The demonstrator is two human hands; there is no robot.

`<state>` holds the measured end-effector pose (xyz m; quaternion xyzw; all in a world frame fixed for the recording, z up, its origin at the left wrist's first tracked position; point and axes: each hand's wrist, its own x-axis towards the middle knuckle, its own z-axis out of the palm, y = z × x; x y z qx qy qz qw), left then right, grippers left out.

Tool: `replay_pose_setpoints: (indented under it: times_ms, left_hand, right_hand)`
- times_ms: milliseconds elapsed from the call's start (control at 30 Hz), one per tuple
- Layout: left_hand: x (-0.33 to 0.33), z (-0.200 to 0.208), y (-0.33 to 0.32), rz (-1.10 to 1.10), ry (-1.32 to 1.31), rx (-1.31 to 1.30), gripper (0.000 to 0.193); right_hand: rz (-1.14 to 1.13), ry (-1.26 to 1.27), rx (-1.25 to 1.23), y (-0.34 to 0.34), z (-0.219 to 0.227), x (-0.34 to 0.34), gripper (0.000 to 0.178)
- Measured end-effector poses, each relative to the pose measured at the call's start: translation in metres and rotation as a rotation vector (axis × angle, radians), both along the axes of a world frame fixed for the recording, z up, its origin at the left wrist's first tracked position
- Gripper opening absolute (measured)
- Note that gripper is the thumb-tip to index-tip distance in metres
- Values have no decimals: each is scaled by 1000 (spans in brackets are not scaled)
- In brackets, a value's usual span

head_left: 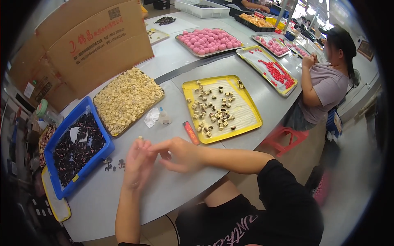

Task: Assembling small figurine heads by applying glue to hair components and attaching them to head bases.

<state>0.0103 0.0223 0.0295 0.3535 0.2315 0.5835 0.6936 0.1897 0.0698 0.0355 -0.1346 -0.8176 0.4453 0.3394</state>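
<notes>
My left hand (pixel 139 164) is closed in a pinch, with a small cream-coloured piece (pixel 140 137) at its fingertips. My right hand (pixel 180 155) reaches across to it, index finger touching the left fingers, the others apart; nothing shows in its grasp. Beneath and left of them lie a few loose small black pieces (pixel 108 164). Beyond my hands stand a small clear bottle (pixel 164 118) and a crumpled white tissue (pixel 152 117). A yellow-rimmed tray (pixel 255 110) to the right carries many small cream-and-black assembled pieces (pixel 221 117).
A blue bin (pixel 107 147) of black parts stands at left, beside a tray heaped with cream pieces (pixel 129 98). A cardboard box (pixel 96 37) rises behind. A red strip-shaped object (pixel 191 133) lies near the yellow tray. Pink balls (pixel 209 41) fill another tray; a co-worker (pixel 328 78) sits at right.
</notes>
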Motion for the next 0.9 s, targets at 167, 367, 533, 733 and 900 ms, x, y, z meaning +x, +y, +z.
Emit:
replay_pose_setpoints:
  times_ms: [167, 367, 533, 733, 900]
  left_hand:
    - [5, 10, -1, -153, 24, -103, 20]
    - [6, 5, -3, -150, 72, -105, 22]
    - [5, -2, -1, -161, 47, -91, 22]
    - [7, 0, -1, -142, 64, -81, 25]
    - [10, -1, 0, -94, 85, -58, 26]
  right_hand:
    - [-1, 44, -42, -1, 0, -1, 44]
    - [14, -27, -14, -1, -5, 0, 43]
    - [22, -68, 19, -2, -2, -1, 42]
    - [25, -14, -8, -2, -5, -1, 43]
    - [17, -39, -50, -3, -4, -1, 44]
